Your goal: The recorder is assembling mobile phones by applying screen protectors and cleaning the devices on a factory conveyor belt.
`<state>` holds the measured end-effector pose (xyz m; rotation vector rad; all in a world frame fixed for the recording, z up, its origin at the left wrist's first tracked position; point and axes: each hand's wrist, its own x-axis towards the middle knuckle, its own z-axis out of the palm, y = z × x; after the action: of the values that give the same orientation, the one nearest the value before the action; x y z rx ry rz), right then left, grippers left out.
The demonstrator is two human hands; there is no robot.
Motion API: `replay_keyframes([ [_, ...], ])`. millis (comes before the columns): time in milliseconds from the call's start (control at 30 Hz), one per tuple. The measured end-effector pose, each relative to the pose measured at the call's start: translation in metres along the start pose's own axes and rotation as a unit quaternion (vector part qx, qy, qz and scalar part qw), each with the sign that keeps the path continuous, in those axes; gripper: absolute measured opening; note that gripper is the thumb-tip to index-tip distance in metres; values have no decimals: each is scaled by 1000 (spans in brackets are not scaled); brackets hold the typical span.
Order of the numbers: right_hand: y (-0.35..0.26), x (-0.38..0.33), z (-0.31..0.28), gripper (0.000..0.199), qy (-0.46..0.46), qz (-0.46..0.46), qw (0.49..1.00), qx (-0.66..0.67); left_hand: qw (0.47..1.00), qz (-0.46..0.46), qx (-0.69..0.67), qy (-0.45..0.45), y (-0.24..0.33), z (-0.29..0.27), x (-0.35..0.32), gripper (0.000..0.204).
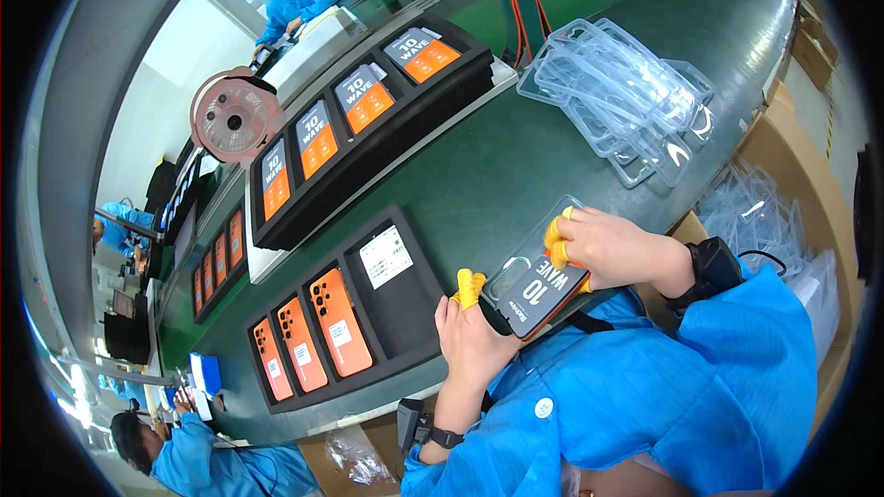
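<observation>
A smartphone (536,293) with a dark printed front and a strip of orange edge lies tilted between my hands, close to my body. My left hand (474,336) is closed on its lower left side. My right hand (612,247) grips the upper right end of the phone, together with a clear plastic shell (543,235) that overlaps it. Yellow finger cots cover several fingertips. Left of my hands is a black foam tray (410,304) holding three orange phones (340,324), backs up with white labels; its rightmost slot holds no phone.
Clear plastic shells (626,92) are heaped at the back right of the green bench (433,175). Stacked black trays (373,110) with phones stand behind, near a pink fan (235,120). A cardboard box (829,193) of plastic is at right. Co-workers in blue sit left and far back.
</observation>
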<state>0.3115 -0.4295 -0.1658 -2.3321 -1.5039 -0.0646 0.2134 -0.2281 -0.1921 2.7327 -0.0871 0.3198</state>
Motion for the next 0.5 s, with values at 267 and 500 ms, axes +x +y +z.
replay_keyframes([
  [267,18,28,9,92,-75,31,993,85,993,29,-79,80,-5,-23,-6,94],
  [500,-7,27,22,87,160,52,985,41,901,10,-422,105,-10,-31,-17,106],
])
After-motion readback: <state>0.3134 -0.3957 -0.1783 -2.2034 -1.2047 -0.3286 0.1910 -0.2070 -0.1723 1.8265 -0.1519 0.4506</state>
